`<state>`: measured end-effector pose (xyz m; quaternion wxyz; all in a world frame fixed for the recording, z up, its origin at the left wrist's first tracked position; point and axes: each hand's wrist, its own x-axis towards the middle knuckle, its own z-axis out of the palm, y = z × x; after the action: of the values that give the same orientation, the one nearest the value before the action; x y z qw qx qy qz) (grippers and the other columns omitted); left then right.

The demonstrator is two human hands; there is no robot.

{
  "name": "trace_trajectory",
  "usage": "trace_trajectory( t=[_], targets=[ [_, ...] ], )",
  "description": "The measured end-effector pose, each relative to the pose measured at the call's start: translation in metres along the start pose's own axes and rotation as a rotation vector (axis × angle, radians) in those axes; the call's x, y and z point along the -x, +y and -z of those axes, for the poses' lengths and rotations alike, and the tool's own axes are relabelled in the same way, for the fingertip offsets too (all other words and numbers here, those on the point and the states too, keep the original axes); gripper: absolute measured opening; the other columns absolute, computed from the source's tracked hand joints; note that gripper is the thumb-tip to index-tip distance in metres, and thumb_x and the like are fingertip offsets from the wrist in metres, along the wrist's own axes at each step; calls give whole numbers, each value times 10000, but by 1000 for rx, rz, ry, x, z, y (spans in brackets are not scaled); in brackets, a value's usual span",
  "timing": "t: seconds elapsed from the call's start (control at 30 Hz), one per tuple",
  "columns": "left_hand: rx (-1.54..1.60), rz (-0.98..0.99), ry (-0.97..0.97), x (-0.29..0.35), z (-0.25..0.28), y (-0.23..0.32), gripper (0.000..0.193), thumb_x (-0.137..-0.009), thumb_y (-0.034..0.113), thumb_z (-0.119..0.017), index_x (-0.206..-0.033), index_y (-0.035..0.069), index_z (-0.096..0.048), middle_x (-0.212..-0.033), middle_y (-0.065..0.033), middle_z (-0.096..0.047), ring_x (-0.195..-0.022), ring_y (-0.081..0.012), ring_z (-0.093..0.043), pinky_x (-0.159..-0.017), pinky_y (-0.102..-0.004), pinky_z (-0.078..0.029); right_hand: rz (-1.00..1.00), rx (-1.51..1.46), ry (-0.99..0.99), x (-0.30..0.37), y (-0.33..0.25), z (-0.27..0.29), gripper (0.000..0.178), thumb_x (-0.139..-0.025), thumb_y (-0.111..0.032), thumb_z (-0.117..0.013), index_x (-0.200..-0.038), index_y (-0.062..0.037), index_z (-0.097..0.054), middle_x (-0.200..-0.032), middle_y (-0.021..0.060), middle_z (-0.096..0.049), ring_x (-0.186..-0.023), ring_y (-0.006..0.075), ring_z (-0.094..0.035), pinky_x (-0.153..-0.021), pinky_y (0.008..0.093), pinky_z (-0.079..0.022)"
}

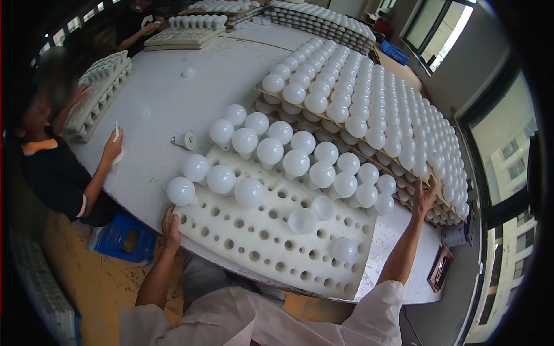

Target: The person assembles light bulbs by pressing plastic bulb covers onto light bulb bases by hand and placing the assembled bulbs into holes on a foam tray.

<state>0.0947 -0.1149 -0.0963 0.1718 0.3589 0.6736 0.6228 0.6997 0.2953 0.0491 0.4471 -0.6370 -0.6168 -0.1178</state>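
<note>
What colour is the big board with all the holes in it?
The big board is white, maybe a bit creamy. It shows best in the head view.

Co-worker in black shirt with orange collar [46,181]: head blurred; white object [116,131] in one hand [109,151] too small to identify. Lower layers of glossy white round bulbs [349,137]: mostly hidden by those above. Wearer's pale shirt [248,323]: cut off at lower edge.

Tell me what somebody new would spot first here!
Probably the huge stack of round white bulbs on the right of the table. Next, maybe the white board full of holes at the table's near edge, with more bulbs on it. A loose bulb piece lies beyond the board's left end.
</note>
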Motion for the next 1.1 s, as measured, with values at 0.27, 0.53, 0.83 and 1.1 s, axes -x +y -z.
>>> trace_trajectory(
  t=[0.27,0.53,0.83,1.1],
  targets=[
    [166,130,111,-45,24,10,283,-922,141,-545,-1120,-55,-592,-1043,-148,-662,-959,-189,-624,-864,-311,-491,5,201,-348,-41,-47,-5,686,-777,-473,-675,-1263,-21,-502,-1176,251,-591,-1105,386,-570,-936,441,-428],
    [-720,-52,-1,-254,-9,4,673,-756,233,-729,-1312,-9,-438,-1242,-219,-565,-1154,-364,-547,-979,-395,-447,-600,-1227,-183,49,-12,56,555,-920,-415,-570,-1338,-79,-428,-1113,86,-569,-734,102,-532,-530,185,-383],
    [-838,77,-98,-347,-28,-55,518,-763,241,-749,-1164,16,-510,-1120,-200,-621,-1055,-384,-588,-899,-436,-487,-565,-1200,-579,169,-131,134,840,-823,-323,-725,-1449,-63,-229,-1212,224,-540,-753,232,-655,-555,251,-538],
    [381,77,-27,-224,40,10,499,-902,160,-610,-1313,-51,-419,-1301,-195,-522,-995,-183,-601,-693,-279,-485,-270,-1259,-716,185,-205,130,989,-622,-321,-887,-1381,-67,-306,-1206,227,-522,-834,278,-655,-610,321,-562]
  ],
)
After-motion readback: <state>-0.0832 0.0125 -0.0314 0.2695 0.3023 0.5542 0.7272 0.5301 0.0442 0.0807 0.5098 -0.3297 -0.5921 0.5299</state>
